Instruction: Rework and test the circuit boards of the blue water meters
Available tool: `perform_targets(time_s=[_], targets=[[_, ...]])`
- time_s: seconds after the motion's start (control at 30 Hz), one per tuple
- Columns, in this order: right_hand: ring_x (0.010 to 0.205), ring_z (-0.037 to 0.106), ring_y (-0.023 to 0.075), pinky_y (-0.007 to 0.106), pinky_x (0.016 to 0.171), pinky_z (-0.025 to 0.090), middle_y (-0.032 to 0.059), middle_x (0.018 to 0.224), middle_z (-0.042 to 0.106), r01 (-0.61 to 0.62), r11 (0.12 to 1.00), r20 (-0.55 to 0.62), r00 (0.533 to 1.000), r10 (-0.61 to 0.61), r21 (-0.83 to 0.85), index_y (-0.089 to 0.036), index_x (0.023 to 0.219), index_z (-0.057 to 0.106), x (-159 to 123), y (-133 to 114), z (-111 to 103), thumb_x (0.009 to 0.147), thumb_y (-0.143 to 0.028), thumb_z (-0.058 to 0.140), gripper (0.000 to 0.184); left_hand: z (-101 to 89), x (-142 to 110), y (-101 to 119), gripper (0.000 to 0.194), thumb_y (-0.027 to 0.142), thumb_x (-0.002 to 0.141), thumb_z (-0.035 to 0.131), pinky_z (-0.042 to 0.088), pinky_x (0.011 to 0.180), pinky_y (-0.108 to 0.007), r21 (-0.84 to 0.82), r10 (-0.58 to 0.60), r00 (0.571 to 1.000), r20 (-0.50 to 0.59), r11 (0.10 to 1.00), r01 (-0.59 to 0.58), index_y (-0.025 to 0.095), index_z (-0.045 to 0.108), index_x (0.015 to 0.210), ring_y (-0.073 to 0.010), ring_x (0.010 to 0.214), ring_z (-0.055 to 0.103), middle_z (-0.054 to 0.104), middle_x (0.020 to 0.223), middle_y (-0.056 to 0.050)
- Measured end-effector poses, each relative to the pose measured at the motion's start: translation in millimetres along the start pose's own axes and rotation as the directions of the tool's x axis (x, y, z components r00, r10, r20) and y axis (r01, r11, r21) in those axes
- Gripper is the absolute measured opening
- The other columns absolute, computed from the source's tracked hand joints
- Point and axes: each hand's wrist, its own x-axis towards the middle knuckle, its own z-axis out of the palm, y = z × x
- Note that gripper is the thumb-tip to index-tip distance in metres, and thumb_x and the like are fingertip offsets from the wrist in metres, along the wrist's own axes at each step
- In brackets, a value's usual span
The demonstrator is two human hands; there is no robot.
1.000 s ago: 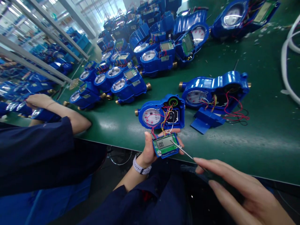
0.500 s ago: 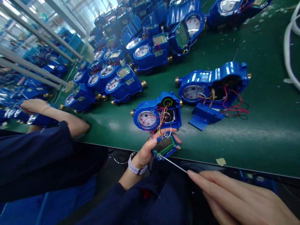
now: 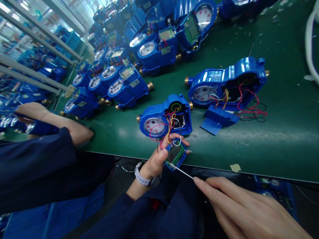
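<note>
My left hand (image 3: pixel 156 161), with a white watch at the wrist, is closed round a small green circuit board with a display (image 3: pixel 174 154), held at the table's near edge. Coloured wires run from the board up into an open blue water meter (image 3: pixel 164 118) lying just behind it. My right hand (image 3: pixel 239 209) is low at the right, fingers pinched on a thin metal tool (image 3: pixel 181 172). The tool's tip touches the board's lower left corner.
A second open meter with loose red wires (image 3: pixel 224 85) and a detached blue cover (image 3: pixel 216 121) lie to the right on the green table (image 3: pixel 274 132). Several more meters (image 3: pixel 112 83) crowd the back left. A co-worker's arm (image 3: pixel 62 124) rests at left. A white hose (image 3: pixel 311 39) runs at far right.
The tool's tip has moved from the board's right side to its lower left corner. My left hand has turned the board and drawn it slightly lower. My right hand has shifted left.
</note>
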Motion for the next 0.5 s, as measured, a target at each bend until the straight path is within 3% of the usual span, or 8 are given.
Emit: perform_targets(time_s=[0.1, 0.23, 0.37, 0.5], targets=[[0.073, 0.069, 0.0135, 0.022, 0.049, 0.05, 0.004, 0.092, 0.069, 0.002, 1.0, 0.02, 1.0, -0.002, -0.002, -0.016, 0.117, 0.055, 0.7, -1.6, 0.3, 0.089, -0.003, 0.026, 0.043, 3.6, -0.1, -4.0, 0.06, 0.064, 0.083, 0.05, 0.051, 0.091, -0.04, -0.003, 0.048, 0.998, -0.049, 0.999, -0.049, 0.017, 0.052, 0.119, -0.0233, 0.095, 0.064, 0.061, 0.115, -0.012], [0.065, 0.068, 0.0139, 0.022, 0.047, 0.05, 0.0033, 0.086, 0.069, 0.026, 1.0, 0.034, 0.999, -0.026, 0.003, -0.015, 0.115, 0.055, -0.9, -2.3, 1.1, 0.078, 0.002, 0.029, 0.049, 8.9, 0.6, -10.8, 0.078, 0.078, 0.078, 0.04, 0.054, 0.082, -0.037, 0.053, 0.142, 0.983, -0.112, 0.989, -0.137, 0.016, 0.052, 0.123, -0.0224, 0.086, 0.064, 0.063, 0.098, -0.01], [0.057, 0.066, 0.0129, 0.02, 0.044, 0.051, 0.0026, 0.081, 0.067, 0.039, 0.999, 0.083, 0.996, -0.038, -0.019, -0.013, 0.114, 0.054, 3.4, -5.4, -1.9, 0.07, 0.002, 0.031, 0.052, 8.4, 0.1, -16.3, 0.092, 0.084, 0.075, 0.032, 0.054, 0.08, -0.04, 0.119, 0.148, 0.981, -0.129, 0.984, -0.133, 0.014, 0.049, 0.131, -0.025, 0.084, 0.063, 0.062, 0.097, -0.011], [0.053, 0.066, 0.015, 0.022, 0.037, 0.048, 0.0019, 0.075, 0.066, 0.058, 0.993, 0.08, 0.996, -0.05, -0.105, -0.013, 0.113, 0.052, 10.3, -13.3, -5.3, 0.066, 0.001, 0.031, 0.053, 5.4, -1.3, -21.9, 0.094, 0.087, 0.073, 0.029, 0.054, 0.08, -0.042, 0.148, 0.156, 0.981, -0.119, 0.979, -0.138, 0.014, 0.051, 0.128, -0.0264, 0.087, 0.062, 0.062, 0.1, -0.013]])
